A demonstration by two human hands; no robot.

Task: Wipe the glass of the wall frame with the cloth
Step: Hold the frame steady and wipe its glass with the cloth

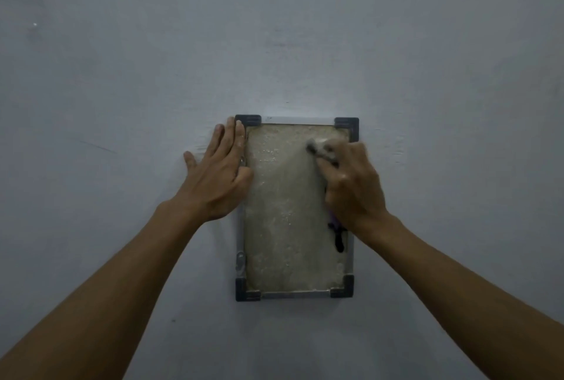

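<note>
A small upright wall frame (293, 295) with a pale rim and dark corner caps hangs on the wall. Its glass (283, 211) looks dusty and speckled, with a smoother streak running down from the upper right. My left hand (218, 175) lies flat, fingers spread, against the frame's left edge and the wall beside it. My right hand (351, 184) is closed on a bunched cloth (320, 149) and presses it to the glass near the upper right corner. A dark end of the cloth (338, 240) dangles below my right wrist.
The plain grey-blue wall (274, 44) surrounds the frame on all sides, with faint scuffs and small marks. Two small clips (240, 260) sit on the frame's left rim. Both bare forearms reach in from the lower corners.
</note>
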